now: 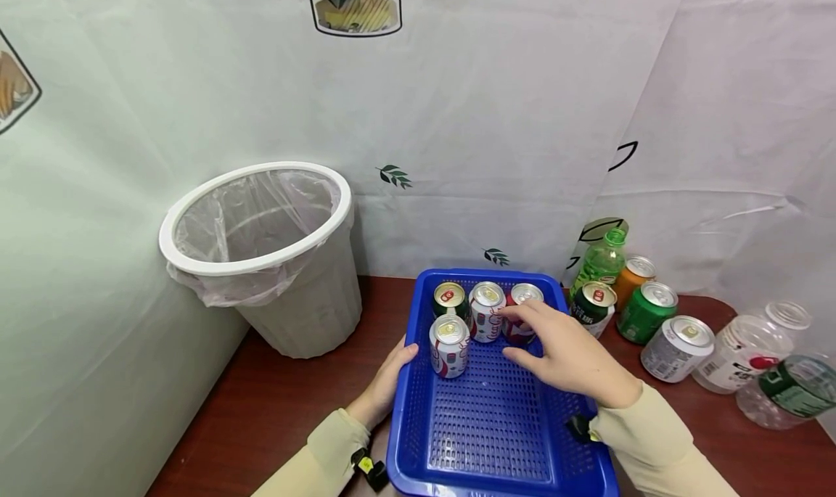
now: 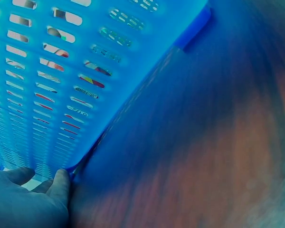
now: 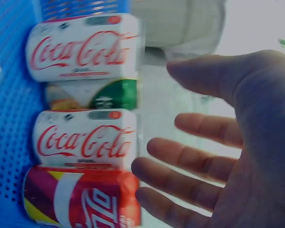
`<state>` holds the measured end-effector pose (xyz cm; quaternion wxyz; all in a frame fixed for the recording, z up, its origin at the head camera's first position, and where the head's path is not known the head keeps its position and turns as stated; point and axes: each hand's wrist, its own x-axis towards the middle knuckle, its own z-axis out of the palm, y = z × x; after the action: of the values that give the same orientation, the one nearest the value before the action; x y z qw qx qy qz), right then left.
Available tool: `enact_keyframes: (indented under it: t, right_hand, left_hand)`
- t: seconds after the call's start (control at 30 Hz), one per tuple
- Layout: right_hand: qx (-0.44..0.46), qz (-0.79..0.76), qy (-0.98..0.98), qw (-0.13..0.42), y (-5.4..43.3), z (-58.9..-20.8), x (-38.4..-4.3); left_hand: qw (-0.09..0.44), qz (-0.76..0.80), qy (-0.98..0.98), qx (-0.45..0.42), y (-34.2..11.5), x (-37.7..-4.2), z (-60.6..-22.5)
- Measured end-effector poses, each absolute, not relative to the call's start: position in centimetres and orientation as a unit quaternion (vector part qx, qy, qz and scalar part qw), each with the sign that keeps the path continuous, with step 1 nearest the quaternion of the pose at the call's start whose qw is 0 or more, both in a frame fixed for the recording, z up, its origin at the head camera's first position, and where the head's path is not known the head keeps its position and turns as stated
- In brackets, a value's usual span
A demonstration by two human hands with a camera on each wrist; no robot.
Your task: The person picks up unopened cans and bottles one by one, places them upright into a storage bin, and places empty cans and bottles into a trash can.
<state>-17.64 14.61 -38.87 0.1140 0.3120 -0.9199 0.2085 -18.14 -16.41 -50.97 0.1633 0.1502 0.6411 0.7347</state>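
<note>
A blue plastic basket [image 1: 486, 428] stands on the table with several cans grouped at its far end. Nearest is a white Coca-Cola can [image 1: 449, 352]; behind it are a dark green can [image 1: 451, 301], another white Coca-Cola can [image 1: 486, 315] and a red can [image 1: 525, 294]. My left hand [image 1: 385, 381] holds the basket's left rim, its thumb over the edge. Over the right part of the basket, my right hand [image 1: 568, 348] hovers with spread, slightly bent fingers. In the right wrist view, that hand [image 3: 256, 142] is apart from the cans, with nothing between thumb and fingers.
A white-rimmed bin [image 1: 300, 294] with a plastic liner stands at left. Right of the basket are a green bottle [image 1: 599, 265], an orange can [image 1: 632, 279], a dark green can [image 1: 593, 307], a green can [image 1: 646, 312], a silver can [image 1: 678, 348] and clear bottles [image 1: 744, 355].
</note>
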Motion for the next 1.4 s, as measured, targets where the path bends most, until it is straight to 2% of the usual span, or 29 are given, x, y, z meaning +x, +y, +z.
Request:
enact_keyframes:
  t: [0.23,0.37,0.53,0.83,1.27,1.4]
  right_hand:
    - [0.297,0.228,-0.914,0.159,16.7,-37.9,-17.1]
    - [0.259,0.222,-0.926,0.162,18.3,-37.8,-16.8]
    - [0.224,0.213,-0.937,0.162,20.4,-38.2,-16.6]
    - [0.189,0.195,-0.941,0.203,24.4,-39.7,-16.8]
    - [0.097,0.145,-0.964,0.202,29.1,-40.2,-16.7]
    - [0.056,0.133,-0.972,0.184,30.1,-40.2,-16.5]
  left_hand:
    - [0.167,0.741,0.633,0.152,-16.4,-18.1,-51.0]
    - [0.168,0.741,0.631,0.154,-16.4,-18.2,-51.0]
    - [0.172,0.74,0.631,0.154,-16.4,-18.2,-51.0]
    - [0.172,0.74,0.631,0.155,-16.3,-18.2,-50.9]
    - [0.168,0.744,0.627,0.156,-16.3,-18.1,-50.7]
    - [0.169,0.745,0.626,0.159,-16.3,-18.1,-50.8]
